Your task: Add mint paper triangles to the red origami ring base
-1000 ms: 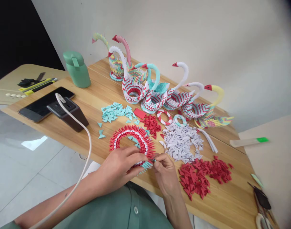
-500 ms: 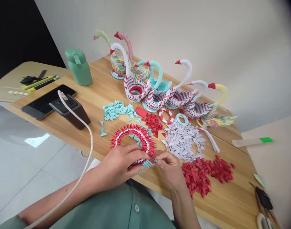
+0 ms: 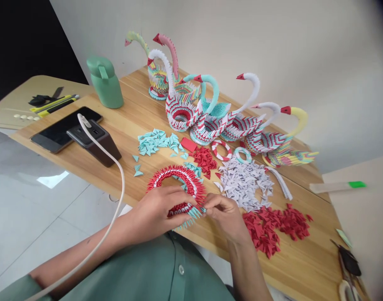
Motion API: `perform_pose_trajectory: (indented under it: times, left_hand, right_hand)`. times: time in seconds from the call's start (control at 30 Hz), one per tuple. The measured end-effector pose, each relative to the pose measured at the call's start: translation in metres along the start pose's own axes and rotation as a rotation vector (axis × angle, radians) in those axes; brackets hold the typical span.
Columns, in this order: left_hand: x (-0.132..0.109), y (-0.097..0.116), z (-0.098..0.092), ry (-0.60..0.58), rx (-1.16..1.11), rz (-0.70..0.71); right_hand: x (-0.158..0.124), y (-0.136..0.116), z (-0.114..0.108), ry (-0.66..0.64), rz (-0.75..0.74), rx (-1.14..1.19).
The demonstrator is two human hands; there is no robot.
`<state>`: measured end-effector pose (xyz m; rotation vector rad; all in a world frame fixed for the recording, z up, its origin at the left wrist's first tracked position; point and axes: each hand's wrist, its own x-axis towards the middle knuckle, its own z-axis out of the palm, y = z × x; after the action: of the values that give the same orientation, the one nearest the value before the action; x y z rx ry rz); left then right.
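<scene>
A red and white ring of folded paper pieces [image 3: 175,179] with teal points along its near rim lies flat on the wooden table [image 3: 122,125]. My left hand [image 3: 158,211] rests on the ring's near side, fingers curled over it and holding it down. My right hand [image 3: 224,215] is closed in a pinch at the ring's right edge, its fingertips on a small teal paper piece [image 3: 201,210]. Loose piles lie close by: white pieces [image 3: 244,184], red pieces [image 3: 273,228] to the right, teal pieces [image 3: 156,140] behind the ring.
Several finished paper swans [image 3: 206,113] stand along the back. A green jug [image 3: 105,81], a phone [image 3: 64,129] and a dark charger block [image 3: 95,142] with a white cable [image 3: 119,200] sit at the left. Scissors [image 3: 346,261] lie near the right corner, a white and green stick [image 3: 335,186] beyond.
My right hand has drawn in closer to the ring's right edge and its fingers have closed tighter. The left hand stays on the ring. The view has shifted slightly.
</scene>
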<state>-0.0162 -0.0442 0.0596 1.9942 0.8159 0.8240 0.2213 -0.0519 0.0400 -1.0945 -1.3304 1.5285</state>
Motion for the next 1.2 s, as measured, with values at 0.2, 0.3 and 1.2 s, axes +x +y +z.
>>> perform_pose_trajectory:
  times: [0.2,0.3,1.2]
  left_hand:
    - [0.001,0.000,0.000,0.032,0.023,-0.008]
    - [0.001,0.000,-0.001,0.041,0.034,-0.008]
    - [0.006,-0.011,0.006,0.130,0.270,0.110]
  right_hand:
    - [0.002,-0.001,0.002,0.028,-0.034,-0.049]
    - [0.003,-0.002,0.002,0.055,-0.029,-0.097]
    - [0.004,-0.005,0.011,0.229,0.004,-0.210]
